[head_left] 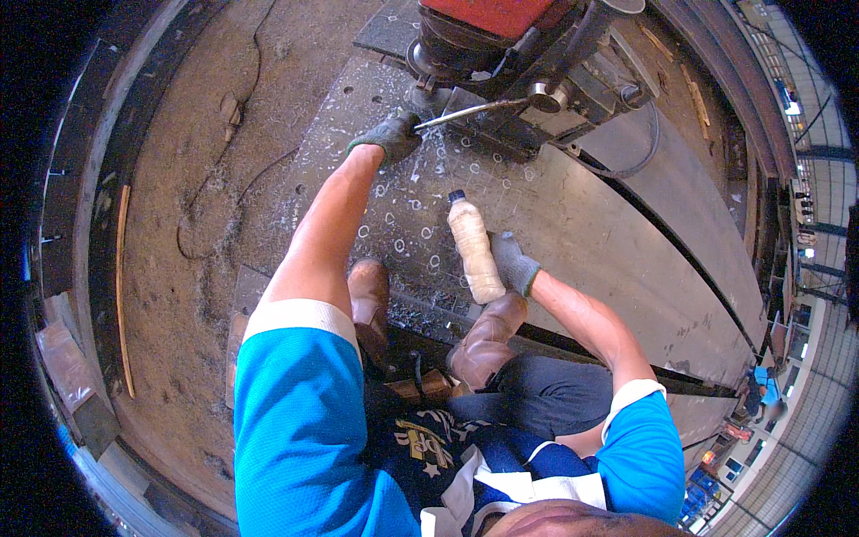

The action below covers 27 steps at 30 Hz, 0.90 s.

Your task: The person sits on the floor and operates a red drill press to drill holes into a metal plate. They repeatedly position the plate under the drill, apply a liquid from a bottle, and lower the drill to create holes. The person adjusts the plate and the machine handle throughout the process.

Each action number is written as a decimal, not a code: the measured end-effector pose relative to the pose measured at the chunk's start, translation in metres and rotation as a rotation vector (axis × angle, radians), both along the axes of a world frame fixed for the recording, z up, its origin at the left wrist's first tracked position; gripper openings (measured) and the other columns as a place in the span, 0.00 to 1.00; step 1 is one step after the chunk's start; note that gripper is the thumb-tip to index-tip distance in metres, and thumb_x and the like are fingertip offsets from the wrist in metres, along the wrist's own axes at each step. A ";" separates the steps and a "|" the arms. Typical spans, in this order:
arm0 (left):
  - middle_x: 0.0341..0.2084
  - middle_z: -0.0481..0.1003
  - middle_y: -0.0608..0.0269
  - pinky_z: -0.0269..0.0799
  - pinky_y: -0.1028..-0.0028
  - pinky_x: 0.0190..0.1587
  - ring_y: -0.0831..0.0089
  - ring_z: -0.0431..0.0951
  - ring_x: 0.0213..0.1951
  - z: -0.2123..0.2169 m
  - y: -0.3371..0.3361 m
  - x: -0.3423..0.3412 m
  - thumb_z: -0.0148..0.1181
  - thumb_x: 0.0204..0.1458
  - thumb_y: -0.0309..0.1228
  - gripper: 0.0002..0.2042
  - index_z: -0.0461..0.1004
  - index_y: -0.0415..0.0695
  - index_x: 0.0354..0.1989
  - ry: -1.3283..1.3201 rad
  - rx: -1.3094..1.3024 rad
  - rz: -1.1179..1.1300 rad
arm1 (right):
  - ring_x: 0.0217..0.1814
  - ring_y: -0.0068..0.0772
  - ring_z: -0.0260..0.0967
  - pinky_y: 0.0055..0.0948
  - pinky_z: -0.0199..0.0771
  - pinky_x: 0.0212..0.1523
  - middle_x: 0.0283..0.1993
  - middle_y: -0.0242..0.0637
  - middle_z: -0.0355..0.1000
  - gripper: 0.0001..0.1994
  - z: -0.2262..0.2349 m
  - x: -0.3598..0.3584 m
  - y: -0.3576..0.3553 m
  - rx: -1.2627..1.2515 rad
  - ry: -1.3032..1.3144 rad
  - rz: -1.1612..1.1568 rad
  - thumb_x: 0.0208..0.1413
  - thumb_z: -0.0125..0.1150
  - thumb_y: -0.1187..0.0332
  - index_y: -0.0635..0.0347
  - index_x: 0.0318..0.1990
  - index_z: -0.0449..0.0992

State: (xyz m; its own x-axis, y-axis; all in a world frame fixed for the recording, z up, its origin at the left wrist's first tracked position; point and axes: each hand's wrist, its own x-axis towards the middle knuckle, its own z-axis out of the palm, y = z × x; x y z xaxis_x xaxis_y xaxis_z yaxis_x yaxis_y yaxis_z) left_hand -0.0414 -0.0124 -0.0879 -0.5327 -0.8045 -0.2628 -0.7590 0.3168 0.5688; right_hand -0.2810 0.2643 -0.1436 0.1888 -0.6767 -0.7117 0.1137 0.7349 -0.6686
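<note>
My left hand (394, 139), in a dark grey work glove, is closed around the end of a metal lever (470, 113). This lever runs to the hub of a drilling machine (501, 63) with a red top, which sits on a steel plate (573, 210). In a grey glove, my right hand (514, 262) grips a plastic bottle (472, 243) from its right side, with the fingers partly hidden behind it. The bottle has a dark cap and pale, cloudy contents. Chalk circles and metal shavings mark the plate around the drill.
My brown boots (369, 291) are close below the bottle. A hose (651, 148) loops beside the machine. Long dark gaps separate the plates on the right. At left, a cable (185, 210) lies across the dirty floor. Another person (762, 394) is far off at right.
</note>
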 end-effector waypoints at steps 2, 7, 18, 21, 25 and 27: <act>0.51 0.79 0.44 0.73 0.52 0.56 0.45 0.78 0.56 -0.001 -0.002 0.002 0.58 0.60 0.39 0.17 0.75 0.49 0.56 -0.019 0.010 -0.015 | 0.45 0.36 0.77 0.38 0.80 0.51 0.49 0.39 0.79 0.26 0.001 0.001 -0.002 0.116 -0.182 -0.155 0.74 0.29 0.56 0.61 0.60 0.74; 0.53 0.78 0.44 0.73 0.52 0.57 0.44 0.78 0.57 0.010 -0.001 -0.012 0.58 0.62 0.41 0.18 0.74 0.49 0.58 -0.031 0.013 -0.036 | 0.42 0.31 0.77 0.37 0.81 0.46 0.49 0.37 0.79 0.20 -0.017 -0.017 -0.002 -0.011 -0.017 -0.011 0.75 0.37 0.62 0.62 0.59 0.74; 0.52 0.79 0.44 0.73 0.51 0.56 0.44 0.78 0.56 0.004 0.002 -0.002 0.57 0.63 0.42 0.18 0.74 0.48 0.57 -0.041 0.025 -0.020 | 0.43 0.30 0.77 0.38 0.82 0.48 0.50 0.36 0.79 0.19 -0.008 -0.004 -0.003 -0.039 -0.078 -0.047 0.75 0.38 0.62 0.60 0.60 0.74; 0.52 0.79 0.44 0.73 0.51 0.56 0.44 0.78 0.56 0.003 0.002 -0.004 0.57 0.62 0.42 0.18 0.74 0.48 0.56 -0.047 0.019 -0.021 | 0.43 0.30 0.78 0.38 0.82 0.49 0.50 0.35 0.79 0.19 -0.009 -0.004 -0.002 -0.024 -0.113 -0.084 0.76 0.38 0.62 0.60 0.60 0.74; 0.52 0.79 0.44 0.73 0.51 0.55 0.43 0.78 0.55 -0.004 -0.001 -0.004 0.57 0.62 0.42 0.17 0.74 0.48 0.55 -0.036 0.015 -0.041 | 0.44 0.30 0.78 0.38 0.82 0.49 0.50 0.35 0.79 0.19 -0.008 -0.004 -0.001 -0.028 -0.130 -0.104 0.76 0.38 0.62 0.60 0.60 0.74; 0.51 0.79 0.44 0.73 0.51 0.55 0.43 0.78 0.55 -0.009 -0.003 -0.002 0.58 0.62 0.41 0.17 0.75 0.47 0.55 -0.011 0.021 -0.045 | 0.44 0.30 0.78 0.38 0.82 0.49 0.50 0.35 0.79 0.19 -0.008 -0.003 -0.001 -0.030 -0.137 -0.112 0.76 0.38 0.62 0.60 0.60 0.74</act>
State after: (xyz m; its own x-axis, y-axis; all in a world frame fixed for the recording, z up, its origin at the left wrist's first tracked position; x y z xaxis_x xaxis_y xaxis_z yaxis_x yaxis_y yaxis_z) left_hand -0.0434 -0.0156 -0.0966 -0.5657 -0.7737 -0.2853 -0.7501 0.3392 0.5677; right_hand -0.2844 0.2634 -0.1515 0.2053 -0.7195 -0.6635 0.2853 0.6924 -0.6627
